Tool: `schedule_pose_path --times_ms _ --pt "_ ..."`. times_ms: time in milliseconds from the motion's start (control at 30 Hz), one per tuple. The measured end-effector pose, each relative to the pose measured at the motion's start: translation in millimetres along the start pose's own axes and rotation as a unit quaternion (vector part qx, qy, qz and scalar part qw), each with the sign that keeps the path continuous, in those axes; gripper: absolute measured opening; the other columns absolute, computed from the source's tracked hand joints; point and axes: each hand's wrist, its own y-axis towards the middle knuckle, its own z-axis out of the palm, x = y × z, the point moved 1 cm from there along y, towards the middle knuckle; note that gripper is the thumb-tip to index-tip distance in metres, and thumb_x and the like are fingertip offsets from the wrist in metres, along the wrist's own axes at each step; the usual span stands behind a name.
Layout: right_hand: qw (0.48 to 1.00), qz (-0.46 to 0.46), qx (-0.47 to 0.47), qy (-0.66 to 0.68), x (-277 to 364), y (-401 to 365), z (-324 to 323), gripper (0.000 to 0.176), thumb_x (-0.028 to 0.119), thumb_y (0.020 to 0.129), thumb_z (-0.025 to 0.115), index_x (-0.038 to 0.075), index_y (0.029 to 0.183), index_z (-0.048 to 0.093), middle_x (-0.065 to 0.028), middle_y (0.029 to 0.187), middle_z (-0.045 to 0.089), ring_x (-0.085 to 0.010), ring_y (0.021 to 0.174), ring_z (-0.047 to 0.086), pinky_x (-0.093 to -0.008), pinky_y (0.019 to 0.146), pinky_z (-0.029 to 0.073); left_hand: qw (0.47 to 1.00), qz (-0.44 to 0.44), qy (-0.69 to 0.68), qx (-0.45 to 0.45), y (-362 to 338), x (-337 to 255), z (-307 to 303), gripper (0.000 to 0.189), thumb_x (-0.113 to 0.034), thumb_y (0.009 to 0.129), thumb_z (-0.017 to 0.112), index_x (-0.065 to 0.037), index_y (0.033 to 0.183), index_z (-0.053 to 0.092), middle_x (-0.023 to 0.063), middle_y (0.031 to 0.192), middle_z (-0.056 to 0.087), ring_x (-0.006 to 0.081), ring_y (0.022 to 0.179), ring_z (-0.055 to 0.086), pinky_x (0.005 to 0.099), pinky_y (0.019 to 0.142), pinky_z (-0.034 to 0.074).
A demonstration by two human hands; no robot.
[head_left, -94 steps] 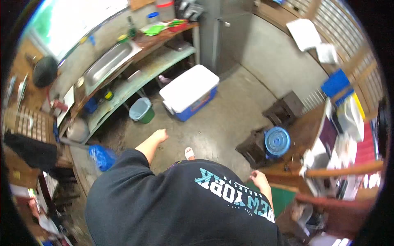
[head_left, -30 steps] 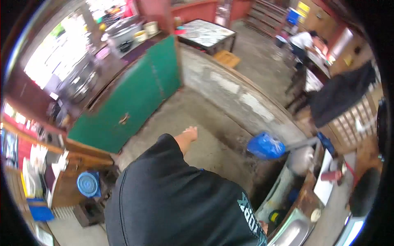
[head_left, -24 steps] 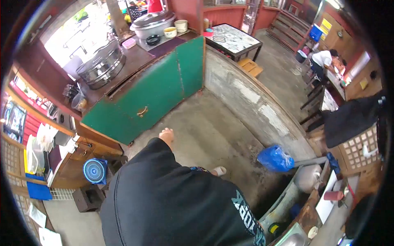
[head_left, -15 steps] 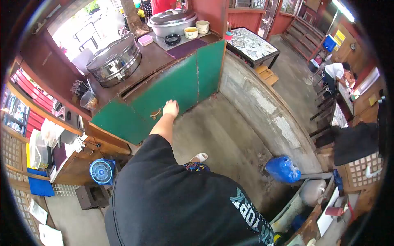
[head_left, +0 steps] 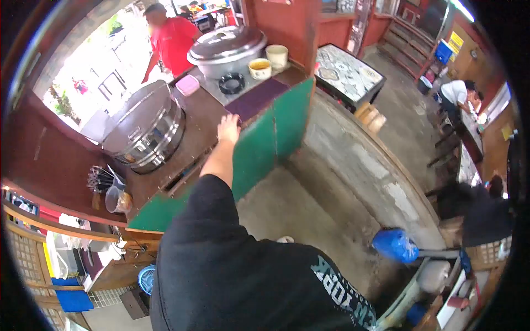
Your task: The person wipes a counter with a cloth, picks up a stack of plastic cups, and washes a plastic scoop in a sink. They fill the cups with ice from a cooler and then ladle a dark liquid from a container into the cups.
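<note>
The left hand (head_left: 228, 128) lies flat and open on the front edge of the brown-topped, green-fronted bench (head_left: 204, 118), clasping nothing. The right hand is out of view. Just beyond the fingertips lies a purple rectangular mat (head_left: 256, 99), flush with the bench edge. Further beyond stand a black ring (head_left: 231, 83) and a large grey lidded pot (head_left: 226, 49). Left of the hand sits a round steel steamer drum (head_left: 143, 129). To the right, below the bench front, the bare concrete floor (head_left: 298, 209) lies open.
</note>
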Motion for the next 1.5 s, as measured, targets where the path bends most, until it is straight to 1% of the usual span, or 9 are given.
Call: schedule_pose_path --times_ms 300,533,667,733,900,967,1133,1300,1500 --pt "0.999 0.017 0.01 -0.031 33.3 46.9 -4.6 0.027 0.027 0.076 0.063 0.004 0.09 0.065 -0.016 0.078 0.063 -0.0324 0.086 0.061 -0.0442 0.076 0.047 0.99 0.022 -0.092 -0.101 30.7 17.9 18.1 0.016 -0.027 0.083 0.059 -0.013 0.09 0.062 0.0043 0.096 0.057 0.0247 0.103 0.053 0.0416 0.08 0.046" --pt "0.999 0.03 -0.003 -0.033 -9.0 38.1 -15.9 0.027 0.027 0.076 0.061 0.004 0.089 0.065 -0.0164 0.079 0.063 -0.0327 0.085 0.061 -0.0446 0.076 0.046 0.938 0.04 -0.255 -0.23 93.4 -40.7 -50.0 0.021 -0.022 0.096 0.039 -0.004 0.101 0.048 0.0232 0.086 0.061 0.0385 0.084 0.061 0.0503 0.075 0.045" --pt "0.996 -0.031 -0.039 -0.079 -123.9 -12.6 3.4 0.027 0.027 0.077 0.061 0.003 0.089 0.065 -0.0167 0.079 0.063 -0.0329 0.085 0.06 -0.0449 0.076 0.046 0.944 -0.031 -0.329 -0.009 85.2 -127.6 -132.2 0.034 -0.031 0.096 0.033 -0.005 0.11 0.051 0.0271 0.104 0.059 0.0399 0.102 0.056 0.0493 0.088 0.042" --pt "0.981 -0.097 -0.096 -0.135 -171.0 -35.5 20.4 0.027 0.027 0.077 0.06 0.003 0.088 0.065 -0.0168 0.08 0.063 -0.033 0.085 0.06 -0.045 0.075 0.046 0.928 0.156 -0.336 -0.039 102.4 -154.1 -100.7 0.033 -0.026 0.094 0.042 -0.002 0.112 0.056 0.0181 0.113 0.059 0.0313 0.109 0.054 0.0402 0.095 0.041" --pt "0.982 0.002 -0.168 0.084 -120.8 -100.1 16.0 0.032 0.025 0.076 0.061 0.001 0.098 0.064 -0.0223 0.093 0.064 -0.035 0.088 0.061 -0.042 0.077 0.048 0.76 0.345 -0.432 0.341 -7.4 -290.4 -143.5 0.027 -0.024 0.095 0.051 -0.001 0.108 0.054 -0.0017 0.099 0.055 0.0105 0.094 0.049 0.0242 0.088 0.038" --pt "0.965 0.01 -0.178 0.192 -89.1 -135.0 -8.6 0.037 0.031 0.082 0.063 0.006 0.109 0.062 -0.0166 0.099 0.066 -0.0295 0.092 0.062 -0.0374 0.083 0.048 0.677 0.285 -0.48 0.479 -71.6 -347.1 -145.1 0.014 -0.019 0.092 0.057 -0.008 0.101 0.056 -0.0076 0.09 0.05 0.0055 0.086 0.045 0.0201 0.08 0.036" --pt "0.888 -0.091 -0.262 0.367 -60.7 -217.0 -74.1 0.029 0.016 0.082 0.062 0.005 0.108 0.061 -0.0144 0.103 0.063 -0.0281 0.098 0.061 -0.0365 0.089 0.046 0.462 0.442 -0.316 0.701 -250.7 -497.4 -179.1 0.02 -0.019 0.091 0.058 -0.005 0.105 0.058 -0.0057 0.086 0.056 0.0055 0.08 0.049 0.021 0.072 0.04" --pt "0.792 -0.145 -0.567 0.172 -66.2 -277.2 -117.8 0.036 0.016 0.075 0.069 0.008 0.108 0.057 -0.0161 0.115 0.052 -0.033 0.11 0.05 -0.0399 0.093 0.041 0.345 0.573 -0.308 0.676 -426.5 -622.9 -212.6 0.025 -0.025 0.093 0.055 -0.003 0.103 0.057 -0.0006 0.092 0.056 0.0094 0.088 0.051 0.0267 0.081 0.043" --pt "0.733 -0.018 -0.666 0.14 -130.8 -266.3 -142.8 0.046 0.017 0.07 0.075 0.006 0.11 0.054 -0.0208 0.119 0.046 -0.0386 0.109 0.047 -0.0444 0.093 0.041 0.373 0.737 -0.305 0.474 -584.8 -722.2 -298.2 0.022 -0.025 0.089 0.053 -0.005 0.096 0.06 0.0197 0.08 0.064 0.0339 0.075 0.064 0.0423 0.065 0.05"
